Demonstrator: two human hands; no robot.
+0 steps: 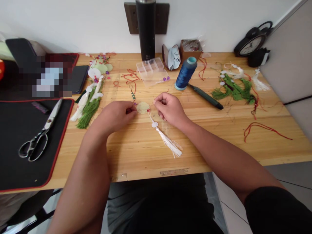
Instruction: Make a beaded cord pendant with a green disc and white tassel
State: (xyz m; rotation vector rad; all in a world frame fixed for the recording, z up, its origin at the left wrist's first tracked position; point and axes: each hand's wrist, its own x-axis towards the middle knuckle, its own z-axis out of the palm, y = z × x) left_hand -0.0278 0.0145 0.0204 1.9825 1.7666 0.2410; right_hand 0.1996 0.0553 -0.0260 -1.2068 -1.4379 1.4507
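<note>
A pale green round pendant [143,108] lies on the wooden table between my hands. Green beads [133,96] on a cord extend from its upper left. A red bead [148,110] sits at its lower right, and from there a cord runs through a white flower-shaped piece [154,124] to a white tassel [169,143]. My left hand [119,113] has its thumb and fingers closed at the pendant's left edge. Just right of the pendant, my right hand [170,109] is closed in a pinch; whatever is between its fingertips is too small to make out.
Scissors [46,130] lie on a black mat [19,169] at left, beside green and white tassels [90,107]. Behind stand a clear compartment box [151,70], a blue thread spool [185,74] and a black bottle [146,32]. A dark pen-like tool [207,97] and more tassels [235,86] are at right.
</note>
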